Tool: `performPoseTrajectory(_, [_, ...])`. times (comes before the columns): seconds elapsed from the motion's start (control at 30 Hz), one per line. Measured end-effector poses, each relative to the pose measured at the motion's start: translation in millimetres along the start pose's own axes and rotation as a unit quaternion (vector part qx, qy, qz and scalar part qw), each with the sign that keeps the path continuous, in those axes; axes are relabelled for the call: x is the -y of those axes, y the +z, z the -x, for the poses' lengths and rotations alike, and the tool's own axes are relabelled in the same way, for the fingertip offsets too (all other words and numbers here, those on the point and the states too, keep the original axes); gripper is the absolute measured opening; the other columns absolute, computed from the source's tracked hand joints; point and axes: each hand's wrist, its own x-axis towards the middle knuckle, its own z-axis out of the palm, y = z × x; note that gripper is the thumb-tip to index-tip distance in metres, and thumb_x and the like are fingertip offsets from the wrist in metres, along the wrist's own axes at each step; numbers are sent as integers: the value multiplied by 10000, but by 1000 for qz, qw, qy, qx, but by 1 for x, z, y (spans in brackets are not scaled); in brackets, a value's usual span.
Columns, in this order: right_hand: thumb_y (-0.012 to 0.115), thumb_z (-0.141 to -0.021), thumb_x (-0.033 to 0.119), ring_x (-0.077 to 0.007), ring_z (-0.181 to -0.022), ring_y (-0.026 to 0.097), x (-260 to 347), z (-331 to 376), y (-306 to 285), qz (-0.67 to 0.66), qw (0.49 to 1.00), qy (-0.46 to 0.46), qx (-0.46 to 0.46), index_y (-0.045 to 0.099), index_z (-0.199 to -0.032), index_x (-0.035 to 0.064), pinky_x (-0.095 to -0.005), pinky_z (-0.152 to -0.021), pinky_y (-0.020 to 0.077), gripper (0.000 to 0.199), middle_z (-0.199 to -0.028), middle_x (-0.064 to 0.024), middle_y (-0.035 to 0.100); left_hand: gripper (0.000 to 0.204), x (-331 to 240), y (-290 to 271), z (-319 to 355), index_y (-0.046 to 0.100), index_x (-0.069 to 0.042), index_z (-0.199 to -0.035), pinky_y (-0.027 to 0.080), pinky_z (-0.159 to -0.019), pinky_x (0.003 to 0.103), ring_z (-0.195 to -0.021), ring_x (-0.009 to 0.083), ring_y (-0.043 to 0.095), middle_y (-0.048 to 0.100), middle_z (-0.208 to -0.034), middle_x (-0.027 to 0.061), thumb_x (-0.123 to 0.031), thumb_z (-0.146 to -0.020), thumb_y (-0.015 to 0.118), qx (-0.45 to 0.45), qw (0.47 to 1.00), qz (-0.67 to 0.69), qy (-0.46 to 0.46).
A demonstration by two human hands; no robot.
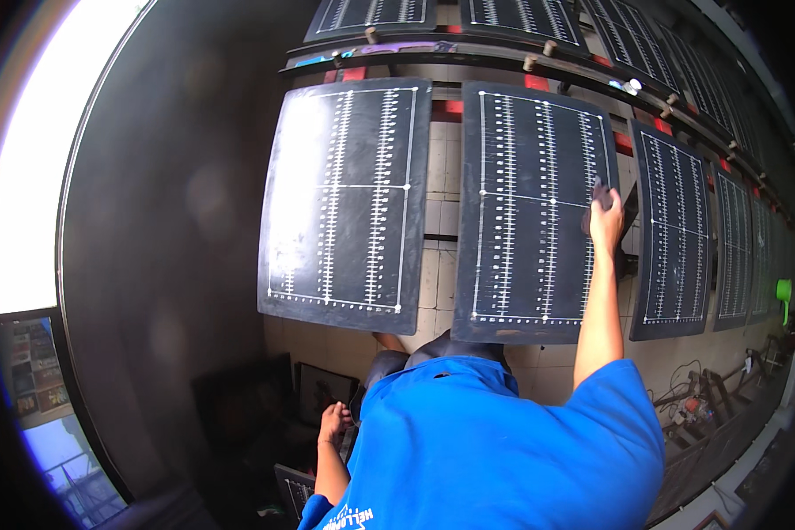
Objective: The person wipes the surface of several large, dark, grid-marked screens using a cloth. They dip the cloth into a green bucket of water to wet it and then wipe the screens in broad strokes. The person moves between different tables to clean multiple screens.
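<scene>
Right hand [606, 218]: arm stretched out, fingers closed on a small dark object [600, 194] pressed against the right edge of the middle black panel [530, 203]
Left hand [333, 420]: hangs low beside the blue shirt [495, 442], fingers loosely curled; whether it holds anything cannot be told
Panels: black boards with white ruled lines, hung in a row; another panel [344, 194] hangs to the left

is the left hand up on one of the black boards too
No, the left hand hangs low beside the blue shirt, well below the boards, while only the right hand rests on the middle black board.
</scene>
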Motion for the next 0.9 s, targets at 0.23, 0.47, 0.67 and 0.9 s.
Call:
performPoseTrajectory(0.23, [601, -834, 124, -361, -1207, 524, 10, 216, 15, 168, 972, -150, -67, 560, -1326, 50, -478, -1065, 371, 499, -1287, -162, 569, 239, -49, -68, -59, 584, -84, -1011, 375, -481, 215, -567, 69, 476, 558, -759, -28, -313, -1038, 518, 15, 999, 50, -10])
performPoseTrajectory(0.47, [607, -818, -3, -352, -1212, 518, 141, 431, 92, -44, 981, -155, 106, 564, -1300, 28, -456, -1061, 400, 485, -1254, -194, 565, 304, -72, -212, -123, 607, -81, -1041, 497, -562, 315, -618, 126, 559, 599, -797, -2, -367, -1027, 505, 61, 997, -33, 21])
performPoseTrajectory(0.67, [587, -780, 2, -355, -958, 586, 255, 483, 210, 79, 983, -168, -1, 638, -1121, -6, -450, -838, 457, 345, -1016, -184, 624, 345, -119, -305, -133, 613, -60, -1126, 528, -678, 346, -782, 184, 652, 668, -935, 73, -366, -1008, 504, -6, 994, -74, 82])
performPoseTrajectory(0.9, [601, -743, 6, -382, -1057, 502, 381, 601, 357, -200, 854, -352, 326, 578, -1239, 14, -447, -916, 460, 497, -1166, -163, 575, 381, -184, -336, -146, 606, -57, -1114, 526, -705, 351, -809, 176, 650, 671, -959, 81, -407, -1012, 495, 30, 974, -173, 144])
